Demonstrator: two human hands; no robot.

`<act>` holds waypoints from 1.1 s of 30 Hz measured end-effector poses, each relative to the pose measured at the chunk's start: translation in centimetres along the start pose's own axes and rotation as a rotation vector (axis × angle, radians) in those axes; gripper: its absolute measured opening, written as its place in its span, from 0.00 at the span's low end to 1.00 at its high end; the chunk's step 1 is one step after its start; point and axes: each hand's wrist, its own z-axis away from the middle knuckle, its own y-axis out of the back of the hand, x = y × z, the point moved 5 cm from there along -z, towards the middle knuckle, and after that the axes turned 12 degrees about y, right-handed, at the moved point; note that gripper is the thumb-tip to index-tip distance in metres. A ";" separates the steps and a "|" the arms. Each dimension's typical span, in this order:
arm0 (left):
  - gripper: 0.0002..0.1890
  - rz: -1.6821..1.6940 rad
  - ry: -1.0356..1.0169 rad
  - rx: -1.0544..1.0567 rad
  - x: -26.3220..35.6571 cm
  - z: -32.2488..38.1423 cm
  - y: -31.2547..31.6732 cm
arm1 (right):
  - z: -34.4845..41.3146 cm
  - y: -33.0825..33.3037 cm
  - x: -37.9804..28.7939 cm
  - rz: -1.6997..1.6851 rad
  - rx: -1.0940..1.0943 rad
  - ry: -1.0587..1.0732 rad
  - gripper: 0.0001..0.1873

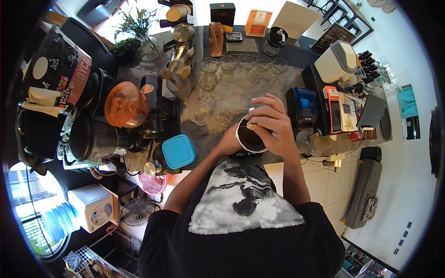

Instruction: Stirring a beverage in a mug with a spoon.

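Note:
Close in front of my body is a round coffee dripper (251, 139), its white rim looking like a paper filter and its inside dark brown. My left hand (230, 140) is against its left side, with the fingertips hidden behind it. Over the dripper's right part reaches my right hand (273, 127). Its thumb and a finger pinch a small, thin object (253, 123), too small to name. Just below the dripper, a digital scale (246, 154) shows lit digits, partly covered.
Several clear glasses (245, 64) stand beyond my hands, and one glass (199, 113) is nearer on the left. A coffee grinder with an orange hopper (127, 104) and a blue-lidded box (178, 151) are at left. To the right are a blue-and-black printer (303, 107) and a card terminal (334, 109).

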 end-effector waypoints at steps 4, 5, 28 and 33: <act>0.36 -0.059 -0.003 -0.001 -1.2 -0.3 0.1 | -0.1 -0.2 0.0 0.031 -0.002 0.012 0.04; 0.36 -0.058 -0.028 0.022 -1.6 -0.4 0.1 | -0.2 -0.3 -0.1 0.028 -0.007 0.022 0.04; 0.35 0.010 0.012 0.013 0.4 0.5 0.0 | 0.7 -0.3 -0.5 0.015 0.005 -0.030 0.03; 0.35 -0.074 -0.027 0.024 0.6 0.5 0.1 | 0.9 -0.5 -0.6 -0.005 0.003 -0.026 0.03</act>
